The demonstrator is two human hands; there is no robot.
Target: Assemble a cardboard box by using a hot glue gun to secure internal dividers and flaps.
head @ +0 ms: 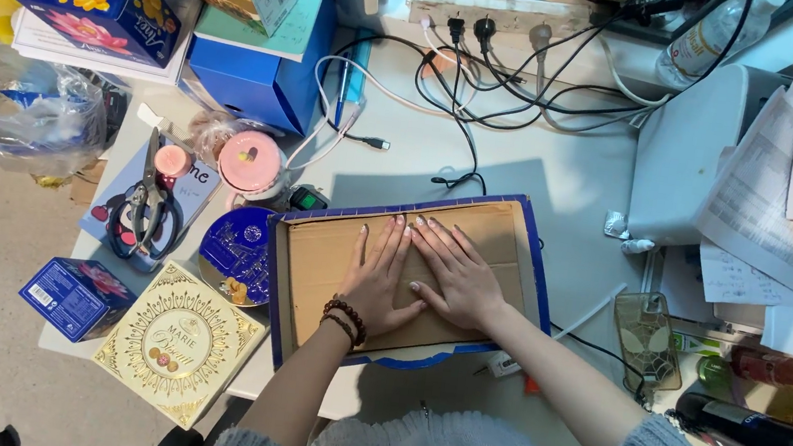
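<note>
Surface: pale grey desk, crowded, seen from above; beige floor at left.

Item, largest: flattened cardboard box, brown inside with blue edging, lying open at the desk's near centre. Both hands rest on it.

Step in hand, as judged: pressing the panel flat. The next move would call for firm, even downward pressure along the crease without letting the card slide toward the desk edge.

Left hand: palm down on the cardboard, fingers straight and close together, beaded bracelet at the wrist.

Right hand: palm down, fingers slightly spread, overlapping the left hand's fingers. Neither hand grips anything.

Surrounding items: cream square biscuit box; blue box; white power strip with black cables; dark bottle; round blue tin; scissors; pink tape roll.
</note>
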